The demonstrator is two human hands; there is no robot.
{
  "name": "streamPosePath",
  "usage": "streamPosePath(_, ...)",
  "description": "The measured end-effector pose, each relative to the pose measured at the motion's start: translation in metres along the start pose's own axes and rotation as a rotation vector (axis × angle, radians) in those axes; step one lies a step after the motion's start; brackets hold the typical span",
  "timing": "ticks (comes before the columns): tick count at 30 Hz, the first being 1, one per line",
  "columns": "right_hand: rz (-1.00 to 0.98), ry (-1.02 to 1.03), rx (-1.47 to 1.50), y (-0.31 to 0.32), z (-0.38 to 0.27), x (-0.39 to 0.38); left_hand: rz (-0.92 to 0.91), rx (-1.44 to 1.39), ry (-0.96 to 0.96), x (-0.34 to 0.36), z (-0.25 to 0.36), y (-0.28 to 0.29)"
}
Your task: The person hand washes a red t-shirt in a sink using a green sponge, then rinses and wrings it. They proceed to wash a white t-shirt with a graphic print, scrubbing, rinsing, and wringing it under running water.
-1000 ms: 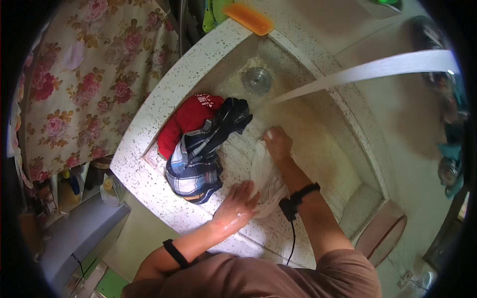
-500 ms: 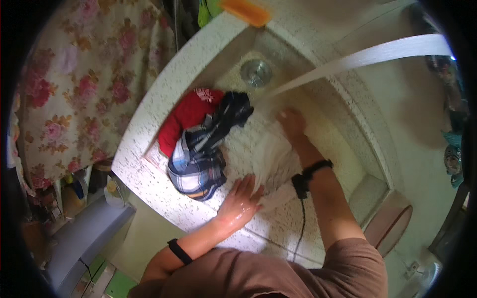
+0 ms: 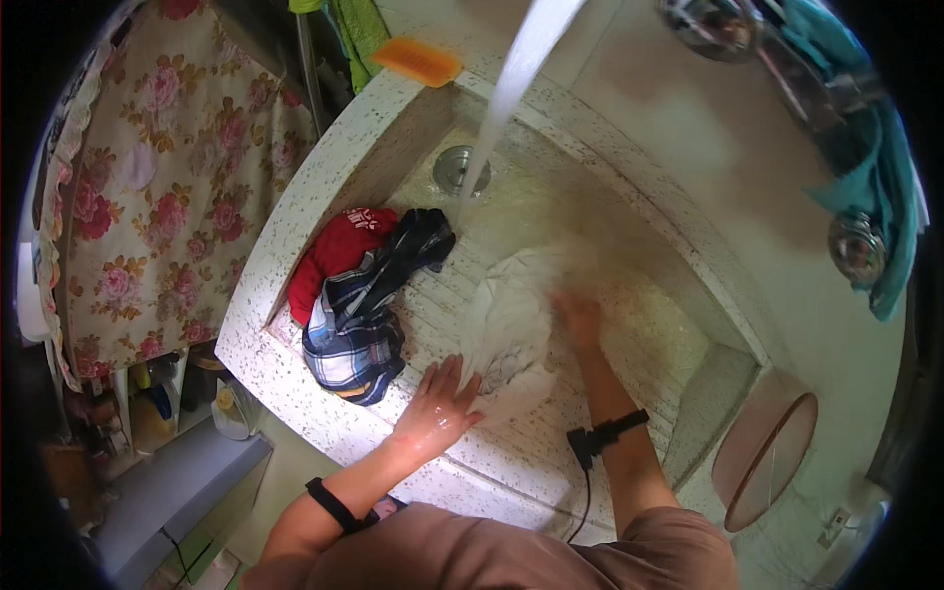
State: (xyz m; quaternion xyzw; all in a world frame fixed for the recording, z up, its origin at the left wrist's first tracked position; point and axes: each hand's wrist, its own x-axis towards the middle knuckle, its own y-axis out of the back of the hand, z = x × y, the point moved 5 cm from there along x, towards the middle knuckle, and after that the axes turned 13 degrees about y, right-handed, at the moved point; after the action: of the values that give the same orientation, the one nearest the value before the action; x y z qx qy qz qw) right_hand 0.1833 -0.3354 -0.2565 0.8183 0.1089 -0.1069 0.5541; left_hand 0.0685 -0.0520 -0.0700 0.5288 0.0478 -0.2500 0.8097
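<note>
In the speckled sink (image 3: 305, 187) lies a white cloth (image 3: 511, 305); the left hand (image 3: 436, 408) touches its edge, loosely spread; the right hand (image 3: 578, 317) blurs beside it, grip unclear; to the left, plaid cloth (image 3: 354, 339) lies against red cloth (image 3: 329, 254) bearing white lettering (image 3: 364, 218).

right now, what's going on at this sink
A person has both hands at a rumpled white cloth on the ribbed surface of the sink. The left hand lies flat at the cloth's near left edge; the right hand is at its right side, too blurred to tell if it grips. Water pours in near the drain. A red cloth and a plaid cloth lie bunched together on the left.
</note>
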Motion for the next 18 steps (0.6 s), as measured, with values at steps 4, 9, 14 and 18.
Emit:
streamPosePath(4, 0.127, -0.254, 0.967, 0.04, 0.05, -0.029, -0.01, -0.012, 0.006, 0.001, 0.003, 0.004)
streamPosePath(9, 0.371, -0.446, -0.354, 0.06, 0.122, -0.025, 0.012, -0.002, 0.007, 0.0, 0.003, 0.002)
streamPosePath(14, 0.346, 0.05, 0.407, -0.03, 0.008, 0.098, 0.018, 0.019, -0.002, 0.0, 0.002, 0.001)
streamPosePath(18, 0.142, 0.414, 0.275, 0.012, -0.132, 0.048, 0.055, -0.064, 0.017, -0.001, 0.004, 0.013)
